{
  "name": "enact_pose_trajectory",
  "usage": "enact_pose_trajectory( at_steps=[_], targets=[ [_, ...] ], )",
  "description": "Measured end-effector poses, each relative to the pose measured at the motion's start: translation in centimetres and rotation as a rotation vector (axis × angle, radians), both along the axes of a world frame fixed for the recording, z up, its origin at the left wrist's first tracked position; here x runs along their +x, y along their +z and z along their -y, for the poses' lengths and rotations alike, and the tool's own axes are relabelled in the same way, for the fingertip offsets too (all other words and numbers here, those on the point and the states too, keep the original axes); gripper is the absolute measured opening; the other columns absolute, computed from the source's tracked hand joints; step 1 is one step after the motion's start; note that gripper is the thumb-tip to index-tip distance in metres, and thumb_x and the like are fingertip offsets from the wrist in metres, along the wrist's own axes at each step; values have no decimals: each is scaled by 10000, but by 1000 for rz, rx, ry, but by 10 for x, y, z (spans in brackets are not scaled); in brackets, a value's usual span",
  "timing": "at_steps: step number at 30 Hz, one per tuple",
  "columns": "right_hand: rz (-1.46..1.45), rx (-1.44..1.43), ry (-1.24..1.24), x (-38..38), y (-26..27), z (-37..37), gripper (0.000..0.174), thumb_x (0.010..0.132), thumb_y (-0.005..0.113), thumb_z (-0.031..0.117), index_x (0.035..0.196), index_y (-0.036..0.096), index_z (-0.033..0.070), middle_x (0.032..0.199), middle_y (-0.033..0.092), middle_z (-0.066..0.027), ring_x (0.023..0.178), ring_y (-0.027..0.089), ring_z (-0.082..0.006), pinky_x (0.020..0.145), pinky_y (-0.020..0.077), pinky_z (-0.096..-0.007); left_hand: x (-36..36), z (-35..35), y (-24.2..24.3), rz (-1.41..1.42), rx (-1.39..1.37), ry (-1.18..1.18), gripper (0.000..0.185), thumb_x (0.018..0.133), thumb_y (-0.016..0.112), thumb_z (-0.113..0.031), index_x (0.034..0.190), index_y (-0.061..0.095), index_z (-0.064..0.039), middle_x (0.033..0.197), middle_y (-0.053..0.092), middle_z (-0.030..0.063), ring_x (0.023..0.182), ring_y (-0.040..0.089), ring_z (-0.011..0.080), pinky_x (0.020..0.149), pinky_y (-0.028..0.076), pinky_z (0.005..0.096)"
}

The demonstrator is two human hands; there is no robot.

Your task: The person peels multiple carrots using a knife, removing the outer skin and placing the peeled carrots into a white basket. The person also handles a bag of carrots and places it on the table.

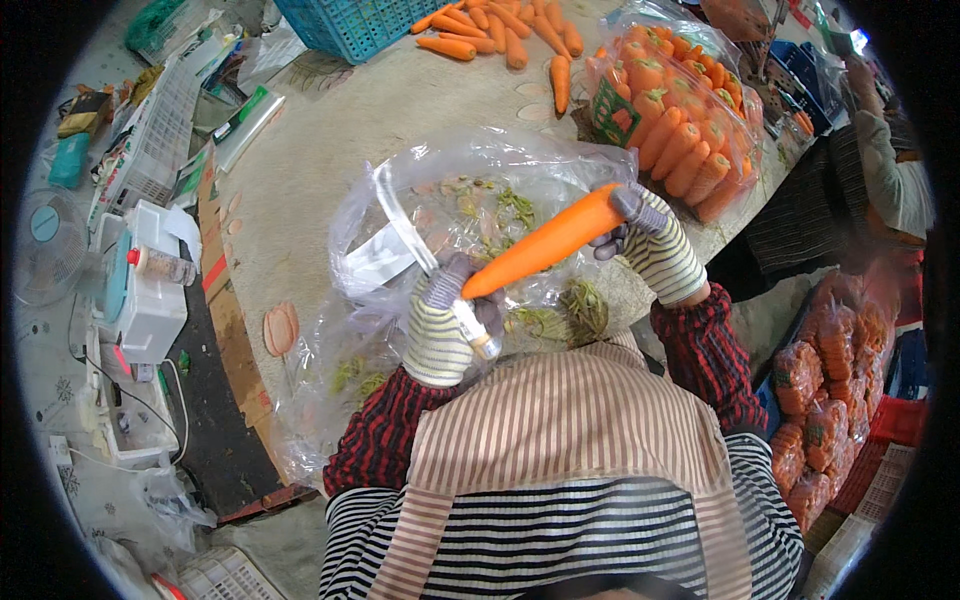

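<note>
A single orange carrot [546,240] is held slantwise over the table, its thick end up at the right. My right hand [649,231], in a striped knit glove with grey fingertips, grips that thick end. My left hand [444,324], gloved alike, is closed around the pale handle of a knife [403,216], whose narrow blade points up and away. The carrot's thin tip meets the left thumb; whether the left fingers also grip it is unclear. Beneath both hands lies a clear plastic bag [487,146] with green trimmings [514,208] on it, and a clump of carrot tops [583,309] sits near the apron.
Loose carrots [499,28] lie at the far side beside a blue plastic crate [360,26]. A clear bag packed with carrots [679,124] stands at the right. Several bagged carrots [829,382] fill the lower right. Another person [885,161] is at the right; a foam box [154,300] stands left.
</note>
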State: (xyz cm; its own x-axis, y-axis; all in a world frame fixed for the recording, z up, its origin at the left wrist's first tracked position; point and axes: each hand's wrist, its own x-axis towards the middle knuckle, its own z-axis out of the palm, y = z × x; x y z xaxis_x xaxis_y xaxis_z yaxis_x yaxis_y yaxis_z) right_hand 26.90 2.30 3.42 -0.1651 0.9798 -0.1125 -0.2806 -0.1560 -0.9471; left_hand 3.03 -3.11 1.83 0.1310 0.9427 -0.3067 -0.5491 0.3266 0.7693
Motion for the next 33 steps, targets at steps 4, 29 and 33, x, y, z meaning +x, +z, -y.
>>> enact_pose_trajectory(
  at_steps=[4,29,33],
  targets=[
    [-164,-99,-90,3,-10,-1,363,825,581,414,918,558,63,686,596,-47,544,582,-131,488,487,-249,-15,-8,7,-386,151,129,207,836,559,-243,768,521,-52,645,517,62,504,499,120,432,408,243],
    [480,365,-166,40,-81,-89,542,847,603,214,1286,382,-14,1214,486,-97,1065,471,-173,919,381,-283,-299,178,-103,-1795,-480,795,330,752,633,-294,862,600,16,755,613,170,685,595,299,633,442,403],
    [606,352,7,20,-101,-89,741,809,643,265,1377,231,28,1339,383,-137,1225,360,-204,984,330,-312,-256,175,-133,-812,-273,1179,287,781,625,-282,859,590,-9,736,583,45,596,494,155,553,412,318]
  ],
)
